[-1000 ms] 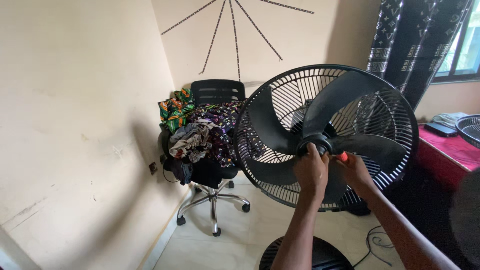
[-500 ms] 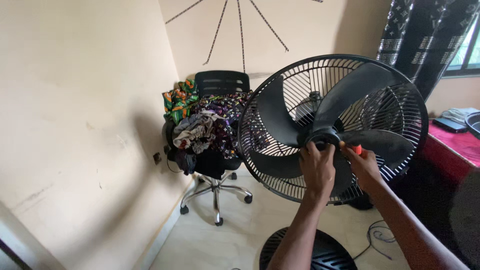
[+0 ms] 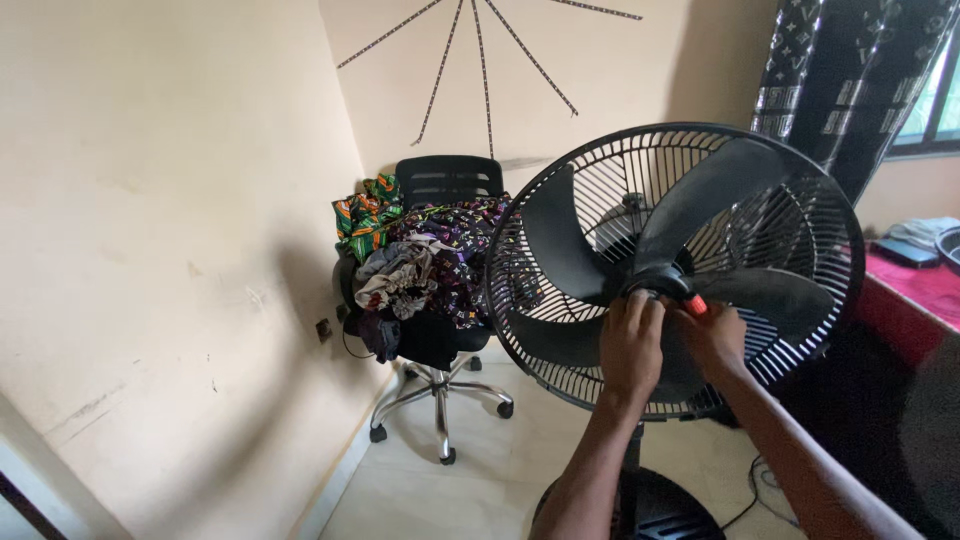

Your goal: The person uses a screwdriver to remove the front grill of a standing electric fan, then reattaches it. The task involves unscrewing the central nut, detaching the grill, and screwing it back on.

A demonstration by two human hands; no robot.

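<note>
A black standing fan faces me with its front grille off, its blades and rear guard exposed. My left hand grips the round hub at the centre of the blades. My right hand is closed around a small tool with an orange handle, its tip held against the hub. The fan's round black base stands on the floor below my arms.
A black office chair piled with colourful clothes stands in the corner to the left. A table with a red cloth is at the right, dark curtains behind it. A cable lies on the pale floor by the base.
The view has shifted slightly, so the fan sits a little lower and more to the right. Both hands stay at the hub with the orange-handled tool.
</note>
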